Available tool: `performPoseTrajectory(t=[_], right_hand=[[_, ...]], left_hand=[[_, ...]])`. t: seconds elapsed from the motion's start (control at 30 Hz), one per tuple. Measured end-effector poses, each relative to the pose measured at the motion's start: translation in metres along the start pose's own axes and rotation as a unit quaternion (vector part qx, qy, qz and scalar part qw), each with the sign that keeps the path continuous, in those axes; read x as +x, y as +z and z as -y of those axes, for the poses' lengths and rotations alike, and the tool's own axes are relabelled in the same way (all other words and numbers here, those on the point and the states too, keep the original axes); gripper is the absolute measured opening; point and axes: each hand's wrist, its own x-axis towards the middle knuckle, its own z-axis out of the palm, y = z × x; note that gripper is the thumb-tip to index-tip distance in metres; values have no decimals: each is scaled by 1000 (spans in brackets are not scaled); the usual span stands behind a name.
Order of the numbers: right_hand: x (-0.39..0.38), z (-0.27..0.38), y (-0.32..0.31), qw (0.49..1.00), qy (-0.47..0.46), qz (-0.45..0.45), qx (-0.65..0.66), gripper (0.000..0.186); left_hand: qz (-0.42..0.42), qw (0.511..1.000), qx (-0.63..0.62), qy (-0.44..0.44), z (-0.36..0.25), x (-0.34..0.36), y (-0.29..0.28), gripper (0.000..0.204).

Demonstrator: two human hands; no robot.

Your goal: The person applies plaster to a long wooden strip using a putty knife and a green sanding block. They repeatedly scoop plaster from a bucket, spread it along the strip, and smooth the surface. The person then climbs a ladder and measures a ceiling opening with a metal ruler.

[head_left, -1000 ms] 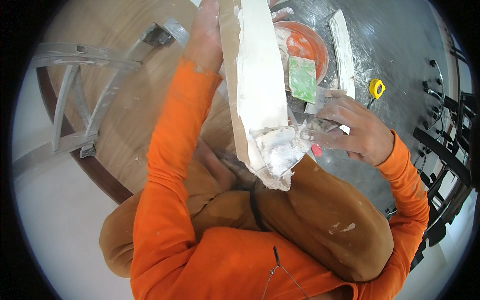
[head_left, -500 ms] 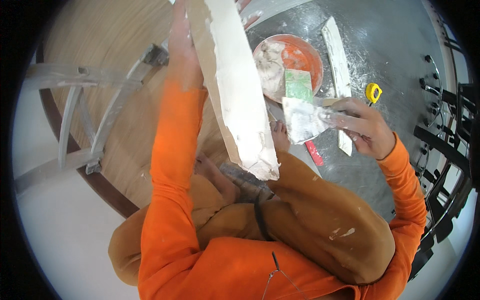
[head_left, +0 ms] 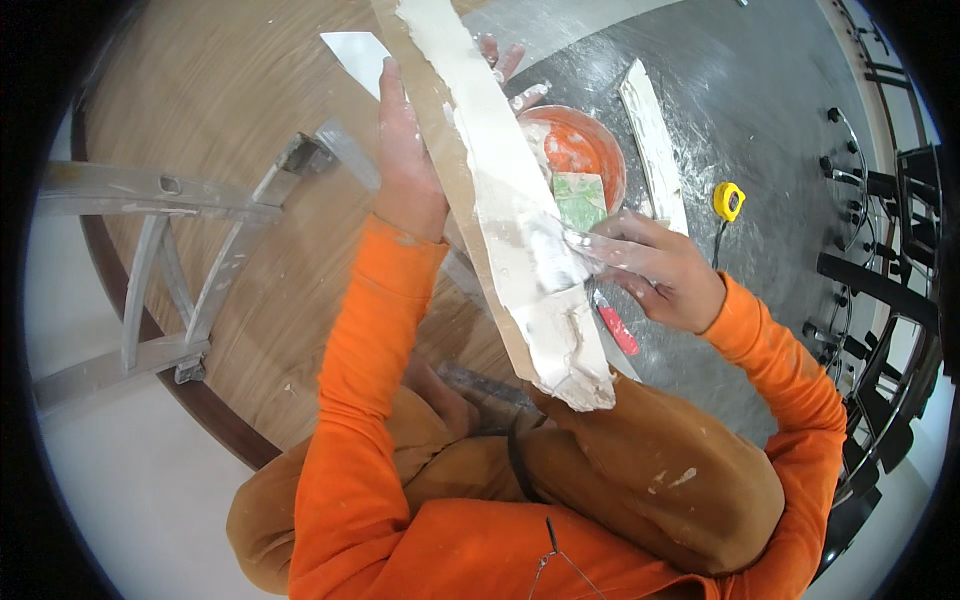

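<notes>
A long strip of board (head_left: 500, 190), thickly coated with white plaster, slants across the middle with its ragged near end above my right knee. My left hand (head_left: 408, 170) grips it from beneath, thumb along the left edge and plaster-smeared fingers showing past the right edge. In my right hand (head_left: 668, 272) is a putty knife (head_left: 562, 258), its blade lying against the coated face near the lower end. Behind the strip, partly hidden, sits an orange bucket (head_left: 616, 140) with white plaster inside. A green, plaster-smeared flat piece (head_left: 580, 200) rests at its near rim.
Another whitened strip (head_left: 652, 145) lies on the grey floor, right of the bucket. Nearby are a yellow tape measure (head_left: 728, 201) and a red-handled tool (head_left: 618, 330). A metal ladder (head_left: 215, 285) stands left; black chairs (head_left: 890, 330) line the right. A white angular piece (head_left: 352, 55) shows beyond my left hand.
The coated strip has shifted right and toward me. My right hand has moved left, bringing the putty knife from beside the strip onto its plastered face.
</notes>
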Motion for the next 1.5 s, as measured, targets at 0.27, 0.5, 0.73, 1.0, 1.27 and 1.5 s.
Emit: performPoseTrajectory(t=[0.27, 0.5, 0.73, 1.0, 1.27, 1.5], right_hand=[[0, -8, -23, 970, -9, 41, -240, 80], [-17, -19, -55, 933, 2, 91, -348, 79], [-58, -125, -80, 948, 231, 70, -206, 62], [-19, -209, -64, 965, 183, 25, -188, 43], [-13, -192, -47, 925, 88, 80, -361, 44], [-47, -148, -20, 913, 60, 184, -360, 62]], left_hand=[[69, 993, -93, -26, -6, 5, -2, 67], [87, 993, -68, -44, -5, 16, -8, 61], [259, 960, -84, -63, 7, 49, -21, 58], [256, 948, -162, -98, 16, 67, -28, 62], [212, 938, -250, -111, 29, 67, -25, 68], [192, 968, -131, -92, 25, 61, -23, 76]])
